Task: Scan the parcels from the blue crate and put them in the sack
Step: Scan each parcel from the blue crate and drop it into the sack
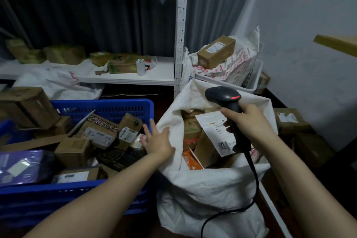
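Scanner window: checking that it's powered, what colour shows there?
Red, on the black scanner; seen in the head view.

A white metal shelving rack (181, 25) stands before a grey curtain (96, 25). Brown cardboard boxes (64, 54) lie along the back edge of its middle shelf, and a white cylinder (141, 67) stands upright near the front edge. Right of the rack, a long brown cardboard box (216, 51) rests on a printed white bag (237, 63) in a white plastic tub (258, 75). More brown boxes (289, 120) sit on the floor by the white wall (309, 25).
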